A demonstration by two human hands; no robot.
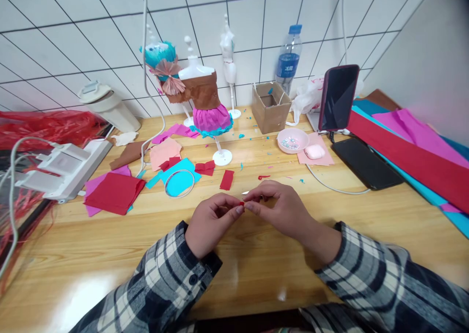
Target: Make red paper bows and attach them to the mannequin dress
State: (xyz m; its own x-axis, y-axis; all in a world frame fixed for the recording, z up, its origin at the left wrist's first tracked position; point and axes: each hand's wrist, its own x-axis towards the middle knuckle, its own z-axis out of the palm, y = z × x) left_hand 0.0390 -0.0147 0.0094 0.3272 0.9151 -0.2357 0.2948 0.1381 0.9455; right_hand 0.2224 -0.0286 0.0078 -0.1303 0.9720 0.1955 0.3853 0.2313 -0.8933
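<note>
In the head view I have the left hand (216, 220) pinching a small red piece (242, 204) between thumb and finger, over the middle of the desk (252, 284). The right hand (281, 207) meets it, thumb and forefinger nearly together; I can't tell whether they grip it. A metal tip (245, 193) shows just beside them. Beyond, I see a flat red strip (226, 180) and an upright dress form (201, 90).
</note>
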